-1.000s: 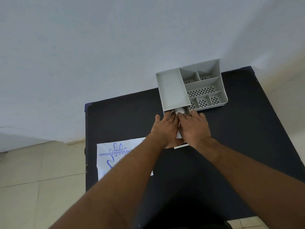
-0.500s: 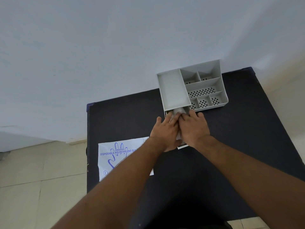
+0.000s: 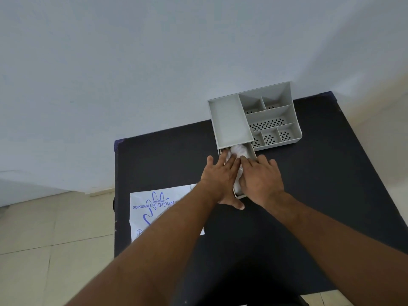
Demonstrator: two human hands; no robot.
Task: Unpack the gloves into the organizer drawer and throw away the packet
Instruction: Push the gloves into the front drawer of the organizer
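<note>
Item: gloves point(image 3: 239, 150), white bundle, in pulled-out drawer point(image 3: 251, 151) of grey organizer point(image 3: 230, 120). L hand point(image 3: 220, 177) & R hand point(image 3: 261, 181): flat, fingers spread, pressing gloves, nothing gripped. Advice: tuck edges below rim, then shut. Packet point(image 3: 159, 206): on table point(image 3: 165, 160), near-left, not yet binned.

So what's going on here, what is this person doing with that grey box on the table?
A person is packing thin, clear plastic gloves into the pulled-out drawer of a grey organizer on a black table. Both the left hand and the right hand lie flat on the gloves, pressing them down into the drawer. The packet, printed "disposable polyethylene", lies on the table's left edge, partly hidden by the left forearm, not yet thrown away.
</note>
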